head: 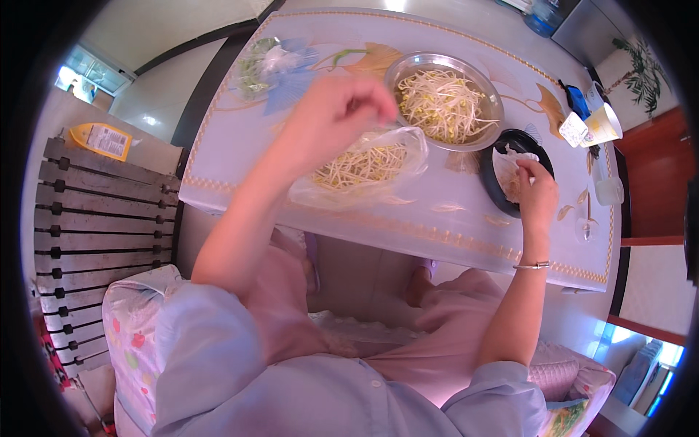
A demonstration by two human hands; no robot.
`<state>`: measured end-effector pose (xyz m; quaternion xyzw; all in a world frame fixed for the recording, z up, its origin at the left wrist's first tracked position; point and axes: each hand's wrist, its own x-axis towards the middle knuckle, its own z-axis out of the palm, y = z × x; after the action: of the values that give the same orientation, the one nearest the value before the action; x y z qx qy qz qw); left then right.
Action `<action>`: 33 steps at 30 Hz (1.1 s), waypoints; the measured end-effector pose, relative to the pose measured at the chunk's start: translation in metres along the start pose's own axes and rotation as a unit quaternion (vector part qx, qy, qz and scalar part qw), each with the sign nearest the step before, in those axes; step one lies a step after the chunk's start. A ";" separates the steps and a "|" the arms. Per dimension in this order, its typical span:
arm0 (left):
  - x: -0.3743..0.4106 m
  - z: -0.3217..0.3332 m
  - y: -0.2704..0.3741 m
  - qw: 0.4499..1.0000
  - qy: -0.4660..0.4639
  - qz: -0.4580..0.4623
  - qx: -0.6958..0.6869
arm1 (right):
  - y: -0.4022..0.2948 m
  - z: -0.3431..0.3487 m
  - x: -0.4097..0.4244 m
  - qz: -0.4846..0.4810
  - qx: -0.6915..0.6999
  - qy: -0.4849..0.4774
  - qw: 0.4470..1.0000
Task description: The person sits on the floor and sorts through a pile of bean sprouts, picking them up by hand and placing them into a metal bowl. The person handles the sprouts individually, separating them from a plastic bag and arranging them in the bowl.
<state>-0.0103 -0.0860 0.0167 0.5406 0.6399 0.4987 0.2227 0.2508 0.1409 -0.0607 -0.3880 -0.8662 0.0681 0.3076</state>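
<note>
My left hand (355, 104), blurred, hovers with bent fingers above a clear plastic bag (415, 150) of bean sprouts (363, 166) and beside a stainless steel bowl (472, 68). Whether anything sits between its fingers is too blurred to tell. The steel bowl holds a heap of bean sprouts (439, 104) with pale stems and yellow heads. At the right, my right hand (538, 188) is over the rim of a black bowl (487, 183), thumb and fingertips close together. A crumpled whitish lining (508, 169) lies inside that bowl. The fingers hide what they may hold.
A bag of greens (256, 68) lies at the far left of the patterned tablecloth (437, 229). Along the right side stand a paper cup (603, 125), a white card-like item (573, 130) and a translucent cup (609, 191). A slatted radiator (109, 235) is left of the table.
</note>
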 end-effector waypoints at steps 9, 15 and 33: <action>-0.066 -0.014 -0.058 0.930 0.043 -0.078 0.355 | -0.146 0.017 -0.013 -0.117 0.306 -0.242 0.913; -0.064 -0.031 -0.060 0.924 0.045 0.039 0.379 | -0.200 0.087 -0.015 -0.292 0.201 -0.119 0.928; -0.129 -0.072 -0.044 0.908 -0.059 0.027 0.415 | -0.236 0.093 -0.007 -0.190 0.153 -0.290 0.926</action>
<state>-0.0494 -0.2288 -0.0252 0.6301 0.7596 0.1614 0.0024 0.0512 -0.0163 -0.0544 -0.1282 -0.9540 0.2492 0.1061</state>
